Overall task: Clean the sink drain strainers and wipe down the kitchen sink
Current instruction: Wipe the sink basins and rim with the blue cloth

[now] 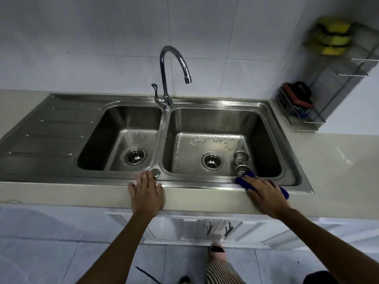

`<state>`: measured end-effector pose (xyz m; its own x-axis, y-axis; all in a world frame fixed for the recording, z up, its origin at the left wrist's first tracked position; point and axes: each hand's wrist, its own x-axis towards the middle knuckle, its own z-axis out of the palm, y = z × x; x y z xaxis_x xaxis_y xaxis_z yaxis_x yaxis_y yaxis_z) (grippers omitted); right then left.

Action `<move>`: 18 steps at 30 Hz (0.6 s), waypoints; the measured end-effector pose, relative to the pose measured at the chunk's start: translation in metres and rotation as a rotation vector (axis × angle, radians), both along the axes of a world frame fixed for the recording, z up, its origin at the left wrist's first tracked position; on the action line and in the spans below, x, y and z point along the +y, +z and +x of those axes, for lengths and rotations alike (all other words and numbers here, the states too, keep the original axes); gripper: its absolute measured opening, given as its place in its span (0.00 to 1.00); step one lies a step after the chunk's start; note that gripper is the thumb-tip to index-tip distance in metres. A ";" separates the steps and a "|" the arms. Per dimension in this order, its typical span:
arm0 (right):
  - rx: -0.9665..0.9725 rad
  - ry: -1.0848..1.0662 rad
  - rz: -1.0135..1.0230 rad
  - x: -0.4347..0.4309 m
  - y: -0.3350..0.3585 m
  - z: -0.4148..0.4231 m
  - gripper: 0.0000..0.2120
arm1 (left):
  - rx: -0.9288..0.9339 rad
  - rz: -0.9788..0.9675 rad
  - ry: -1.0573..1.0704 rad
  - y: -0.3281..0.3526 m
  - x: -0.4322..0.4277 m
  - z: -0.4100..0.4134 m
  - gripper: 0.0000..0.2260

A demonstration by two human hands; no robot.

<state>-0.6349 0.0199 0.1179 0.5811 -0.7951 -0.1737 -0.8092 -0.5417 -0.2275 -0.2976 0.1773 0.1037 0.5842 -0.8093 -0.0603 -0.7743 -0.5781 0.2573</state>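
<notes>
Pressing blue cloth (242,178) on sink rim (194,184)

Your surface (338,171) carries the inset sink (51,130); a wire rack (303,119) stands at its right rear.

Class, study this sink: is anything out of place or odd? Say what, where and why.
Two drain strainers sit loose on the right basin floor, beside its drain, one behind the other, not seated in the drains, which both stand open. Water drops dot the back of both basin floors.
</notes>
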 end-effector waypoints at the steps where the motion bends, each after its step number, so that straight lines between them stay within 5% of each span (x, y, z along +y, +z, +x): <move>1: 0.010 -0.037 -0.006 0.001 0.000 -0.003 0.38 | -0.013 -0.021 -0.073 0.001 -0.006 -0.010 0.36; 5: 0.017 -0.045 -0.022 0.018 0.001 0.037 0.36 | -0.004 -0.014 -0.229 -0.002 -0.026 -0.051 0.39; 11: -0.061 0.124 -0.008 0.040 -0.010 0.098 0.34 | -0.079 -0.016 -0.249 -0.015 -0.024 -0.061 0.30; 18: -0.147 0.027 0.023 0.007 -0.004 0.015 0.24 | 0.015 0.013 -0.121 -0.003 -0.040 -0.077 0.32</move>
<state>-0.6198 0.0270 0.1141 0.6229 -0.7755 -0.1028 -0.7513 -0.5564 -0.3548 -0.3741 0.1374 0.1003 0.4816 -0.8728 -0.0794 -0.8347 -0.4844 0.2621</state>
